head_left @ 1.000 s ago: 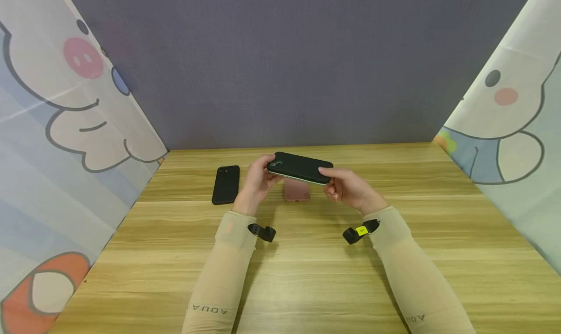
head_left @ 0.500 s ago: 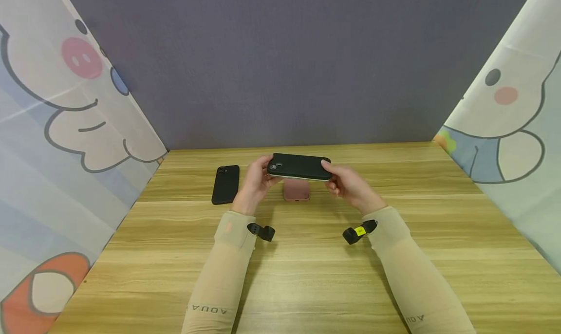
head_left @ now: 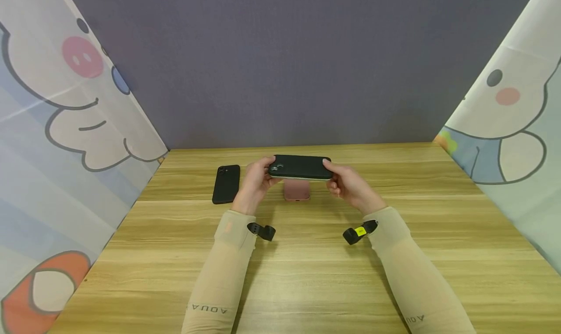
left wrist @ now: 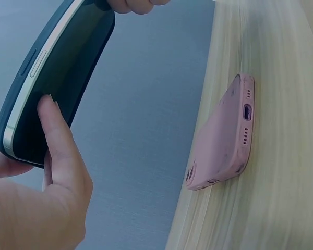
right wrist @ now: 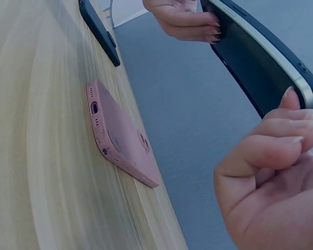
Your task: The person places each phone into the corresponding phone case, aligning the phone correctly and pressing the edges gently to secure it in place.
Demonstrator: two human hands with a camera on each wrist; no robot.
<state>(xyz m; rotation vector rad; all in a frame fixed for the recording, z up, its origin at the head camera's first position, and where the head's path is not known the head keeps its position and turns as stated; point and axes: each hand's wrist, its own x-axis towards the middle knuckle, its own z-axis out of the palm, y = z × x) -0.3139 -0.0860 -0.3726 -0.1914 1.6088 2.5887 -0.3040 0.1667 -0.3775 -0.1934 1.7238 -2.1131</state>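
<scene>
Matte black phone (head_left: 226, 183): a flat, round-cornered slab lying on the wooden table (head_left: 307, 275), left of the hands.
Left hand (head_left: 254, 183): fingers curled round the left end of the phone in a dark case (head_left: 300, 167), thumb near the camera lenses; one finger presses its underside in the left wrist view.
Phone in a dark case: held level above the table between both hands, a pale metal edge showing inside the dark rim; its screen side is hard to make out.
Pink case (head_left: 296, 190): soft-looking, lying flat beneath the held phone, half hidden.
Right hand (head_left: 350, 187): pinches the right end, fingers curled underneath.
</scene>
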